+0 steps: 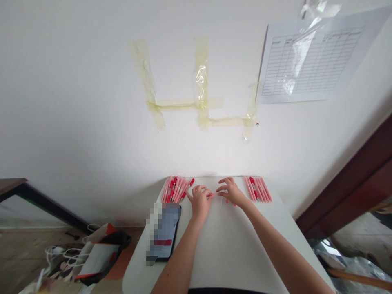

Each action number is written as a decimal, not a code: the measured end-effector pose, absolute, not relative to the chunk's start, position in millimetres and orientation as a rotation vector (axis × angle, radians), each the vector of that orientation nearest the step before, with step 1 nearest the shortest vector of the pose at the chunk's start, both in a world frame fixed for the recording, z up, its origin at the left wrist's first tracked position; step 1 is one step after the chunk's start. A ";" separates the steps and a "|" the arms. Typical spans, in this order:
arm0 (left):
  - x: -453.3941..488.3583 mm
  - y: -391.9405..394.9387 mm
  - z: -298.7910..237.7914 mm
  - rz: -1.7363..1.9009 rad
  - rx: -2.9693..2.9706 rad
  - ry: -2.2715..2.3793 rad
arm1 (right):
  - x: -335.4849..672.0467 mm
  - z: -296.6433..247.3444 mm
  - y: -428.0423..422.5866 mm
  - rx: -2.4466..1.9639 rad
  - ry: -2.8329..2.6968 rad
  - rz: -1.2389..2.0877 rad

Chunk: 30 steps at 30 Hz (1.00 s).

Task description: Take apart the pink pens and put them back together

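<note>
My left hand point(200, 200) is closed around a slim pink pen barrel point(211, 194) above the far part of the white table. Close by on its right is my right hand point(230, 192), thumb and index fingertip drawn together at the barrel's right end; what lies between them is too small to make out. Beneath those fingertips shows a thin pale stick point(221, 203). Small red pieces point(227, 201) lie partly hidden under the right hand. A bunch of pink and red pens point(176, 190) rests left of my hands, and another row of pens point(258, 189) lies to the right.
A phone point(167, 232) lies at the left side of the white table point(226, 253). The table's far edge meets a wall with yellowed tape point(202, 81) and a taped printed sheet point(312, 61). A bag and white cables point(101, 253) are on the floor at left.
</note>
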<state>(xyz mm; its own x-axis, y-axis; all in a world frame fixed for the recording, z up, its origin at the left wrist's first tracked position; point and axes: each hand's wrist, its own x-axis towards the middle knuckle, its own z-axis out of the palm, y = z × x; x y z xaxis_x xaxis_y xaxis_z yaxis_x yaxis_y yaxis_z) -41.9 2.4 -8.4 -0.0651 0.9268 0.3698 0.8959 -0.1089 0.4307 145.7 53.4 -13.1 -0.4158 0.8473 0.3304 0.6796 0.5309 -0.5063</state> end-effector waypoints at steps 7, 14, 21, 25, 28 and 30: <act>-42.4 3.2 -12.0 0.958 2.124 2.073 | 145.0 -16.3 55.1 -1.233 -2.202 0.397; -44.1 2.8 -8.6 0.941 2.009 2.220 | 144.9 -12.8 55.5 -1.278 -2.173 0.351; -43.7 3.3 -8.0 0.910 1.926 2.320 | 140.5 -6.5 51.9 -1.275 -2.354 0.384; -43.0 3.8 -8.1 0.889 1.898 2.351 | 138.2 -2.5 52.4 -1.272 -2.418 0.439; -42.5 4.0 -8.2 0.869 1.899 2.352 | 138.2 -0.4 52.4 -1.273 -2.425 0.442; -42.1 3.9 -8.1 0.864 1.908 2.350 | 138.8 -0.1 52.3 -1.274 -2.418 0.438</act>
<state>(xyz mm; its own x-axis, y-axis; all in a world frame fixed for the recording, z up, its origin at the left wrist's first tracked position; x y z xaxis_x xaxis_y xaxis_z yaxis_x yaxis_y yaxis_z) -42.1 3.9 -8.1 -0.2650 0.9032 0.3376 0.9068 0.1145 0.4057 138.8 52.3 -0.1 -0.5219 0.8342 0.1780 0.7187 0.5425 -0.4350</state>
